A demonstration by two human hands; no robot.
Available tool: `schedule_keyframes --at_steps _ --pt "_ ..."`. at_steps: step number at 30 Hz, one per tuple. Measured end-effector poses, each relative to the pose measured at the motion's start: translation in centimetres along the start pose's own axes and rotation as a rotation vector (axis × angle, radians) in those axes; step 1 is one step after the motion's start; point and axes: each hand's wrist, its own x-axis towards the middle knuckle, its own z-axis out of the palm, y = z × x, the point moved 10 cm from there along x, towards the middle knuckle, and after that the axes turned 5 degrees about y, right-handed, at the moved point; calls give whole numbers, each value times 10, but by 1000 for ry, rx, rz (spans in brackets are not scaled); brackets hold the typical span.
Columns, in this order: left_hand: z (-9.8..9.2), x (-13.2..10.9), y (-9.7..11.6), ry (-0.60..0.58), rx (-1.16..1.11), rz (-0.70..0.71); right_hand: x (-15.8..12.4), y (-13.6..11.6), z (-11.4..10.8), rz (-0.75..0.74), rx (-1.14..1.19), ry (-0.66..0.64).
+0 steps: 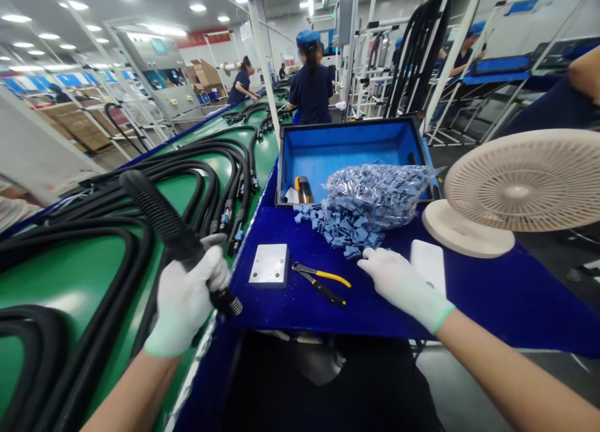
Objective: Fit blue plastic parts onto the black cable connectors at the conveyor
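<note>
My left hand (185, 297), in a white glove, grips a black corrugated hose (164, 216) near its end, over the green conveyor belt (56, 282). A metal-tipped end of the hose sticks out below my fist. My right hand (398, 285), also gloved, rests open on the blue work table (375, 313), its fingertips at the edge of a pile of small blue rubber parts (344, 235). Behind the pile lies a clear plastic bag (379, 194) full of similar parts. Yellow-and-black pliers (321, 283) and a square metal plate (269, 264) lie left of my right hand.
Several coiled black hoses (159, 194) lie on the belt to my left. A blue bin (347, 150) holding a small cylinder stands at the table's far end. A white pad (429, 266) and a cream fan (520, 182) are on the right. Co-workers (312, 85) stand beyond.
</note>
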Motion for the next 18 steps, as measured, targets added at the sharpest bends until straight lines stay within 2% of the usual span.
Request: schedule_keyframes --at_steps 3,6,9,12,15,18 --pt "18 29 6 -51 18 125 3 -4 7 -29 -22 -76" --pt "27 48 -1 -48 65 170 5 -9 7 -46 7 -86" --pt "31 54 -16 -74 106 153 6 -5 7 -10 100 -97" --pt "23 55 -27 -25 184 170 9 -7 -2 28 359 -55" --pt "13 57 -35 66 291 186 17 -30 -20 -13 664 -28" --pt "13 58 -41 89 363 171 28 -66 -37 -111 843 -47"
